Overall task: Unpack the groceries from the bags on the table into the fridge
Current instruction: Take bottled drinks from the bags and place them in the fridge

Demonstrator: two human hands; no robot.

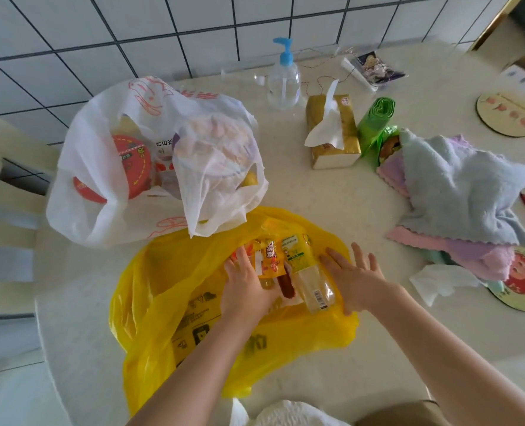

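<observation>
1. Overhead, the yellow bag [193, 302] lies open at the near edge of the table [332, 195], touching the white bag [101, 186] behind it.
2. Inside it, the left hand [246, 287] rests on the snack packet [269, 259], fingers relaxed.
3. Right hand [355, 279] presses flat, fingers straight, beside the bottle [309, 278].
4. Bare tabletop lies between the bags and the towels [458, 192].

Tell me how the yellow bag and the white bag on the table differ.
The yellow bag lies spread open with both hands in it; the white bag sits behind it, untouched. The yellow bag shows a bottle and snack packet; the white bag shows a red round tub. Both are thin plastic.
</observation>
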